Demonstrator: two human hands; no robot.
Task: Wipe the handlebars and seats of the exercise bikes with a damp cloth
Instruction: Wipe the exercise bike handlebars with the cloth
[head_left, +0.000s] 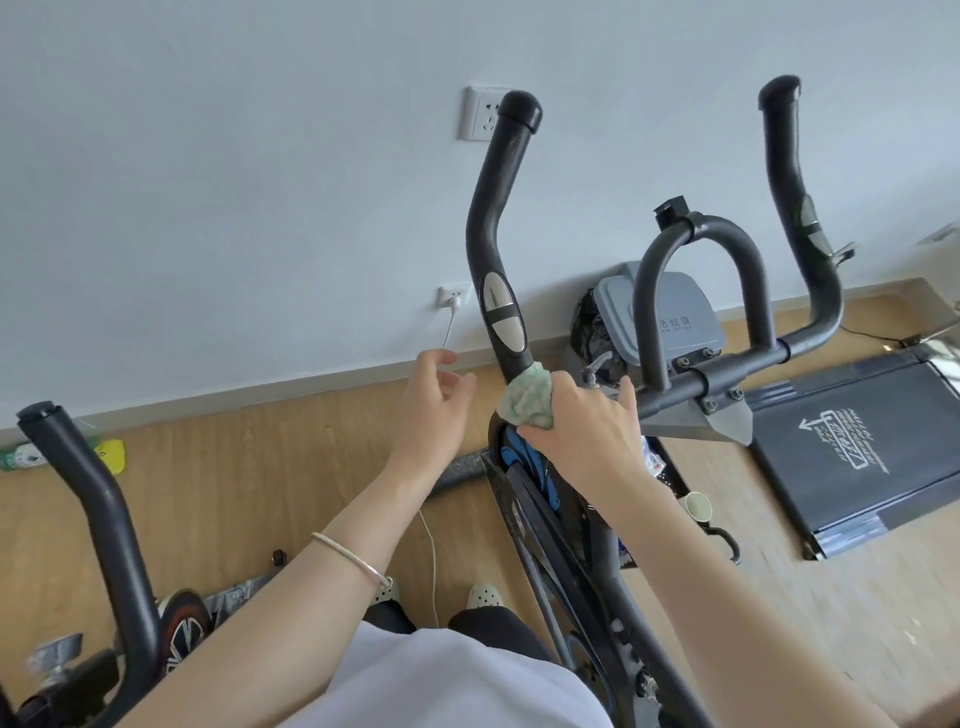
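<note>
An exercise bike's black handlebar stands in front of me, its left grip (496, 223) rising to a capped end and its right grip (795, 197) further right. My right hand (582, 421) grips a pale green cloth (527, 402) wrapped around the base of the left grip, just below the silver pulse sensor (501, 312). My left hand (434, 400) hovers to the left of that grip with loosely curled fingers, holding nothing. The bike's seat is not in view.
A second bike's black handlebar (98, 499) rises at the lower left. A grey lidded bin (670, 317) sits behind the centre loop bar. A treadmill belt (857, 452) lies on the wooden floor at right. Wall sockets (480, 114) and a white cable (449, 332) are on the wall.
</note>
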